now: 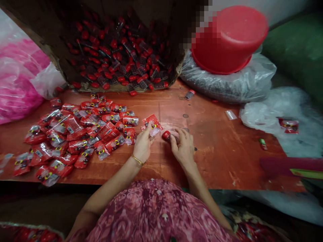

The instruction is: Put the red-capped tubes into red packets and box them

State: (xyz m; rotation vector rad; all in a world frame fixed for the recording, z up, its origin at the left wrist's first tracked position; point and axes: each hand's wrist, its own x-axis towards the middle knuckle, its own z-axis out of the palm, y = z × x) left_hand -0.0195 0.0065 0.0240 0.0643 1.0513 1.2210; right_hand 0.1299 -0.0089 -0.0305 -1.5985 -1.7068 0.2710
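My left hand (142, 145) is closed on the near edge of a flat red printed packet (152, 123) with a clear lower part. To its right, my right hand (184, 146) has its fingers wrapped round a small clear bottle with a red cap (166, 135); the cap points towards the packet, and the fingers cover most of the body. Packet and bottle are a short way apart, just above the table (214, 161). Left of my left hand spreads a pile of filled red packets (83, 129).
A tipped carton (179, 65) full of red-capped bottles (121, 64) stands at the back. Behind right, a red tub (227, 43) rests on a filled plastic bag (227, 85). A loose bottle (190, 94) lies before it. Pink-filled bags (20, 80) are at left.
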